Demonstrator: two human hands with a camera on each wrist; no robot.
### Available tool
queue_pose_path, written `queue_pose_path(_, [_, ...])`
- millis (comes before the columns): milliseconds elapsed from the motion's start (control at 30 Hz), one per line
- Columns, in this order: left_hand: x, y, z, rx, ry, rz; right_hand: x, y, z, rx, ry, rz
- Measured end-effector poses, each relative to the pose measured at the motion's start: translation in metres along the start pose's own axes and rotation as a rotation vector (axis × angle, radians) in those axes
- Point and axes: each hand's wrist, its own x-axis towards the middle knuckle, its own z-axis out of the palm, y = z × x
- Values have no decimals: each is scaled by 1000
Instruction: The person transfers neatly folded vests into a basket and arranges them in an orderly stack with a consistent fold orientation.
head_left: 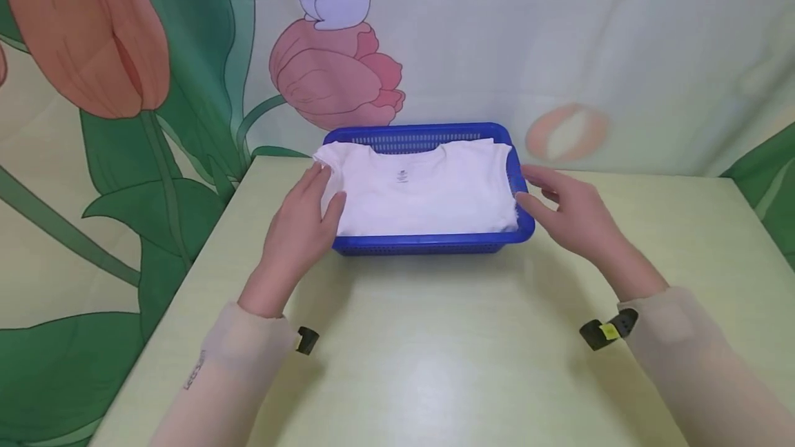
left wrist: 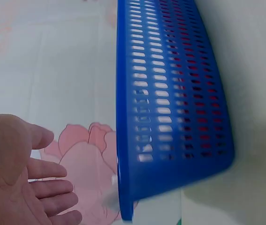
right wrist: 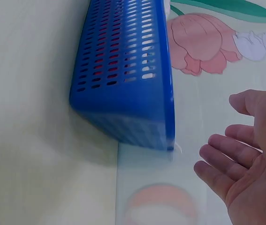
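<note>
A folded white T-shirt [head_left: 428, 202] lies flat on top in a blue plastic basket [head_left: 428, 240], its neckline toward the back and a small printed label below the collar. My left hand [head_left: 301, 226] is over the basket's left end, overlapping the shirt's edge in the head view. At the right rim is my right hand [head_left: 574, 216], thumb and fingers spread apart. Both wrist views show the hands with relaxed fingers, above rim level and holding nothing. Through the slots of the basket wall [left wrist: 179, 180], something red shows beneath the white cloth.
The basket stands on a pale table [head_left: 428, 350], near its back edge. Behind hangs a curtain [head_left: 497, 40] printed with tulips and a white rabbit. Each sleeve carries a small black strap piece [head_left: 599, 335] at the cuff.
</note>
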Motion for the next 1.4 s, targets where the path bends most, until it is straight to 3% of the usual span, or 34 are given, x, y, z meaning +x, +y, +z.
queue_pose_path(200, [-27,-28,-7,3,-12,-22,-31,11,-7,-48,69,53])
queue_pose_path(400, [-47,-67,-12,33,-8,-45,-57,32,-8,-122,123,80])
queue_pose_path(667, [-60,-100,8,145,-33,-51,-87,57,4,-163,123,132])
queue_pose_path(1000, [-73,-92,38,292,-162,-83,-116,77,20,-285,106,183])
queue_pose_path(1400, [-98,-79,44,317,-218,-93,-144,86,31,-359,62,220])
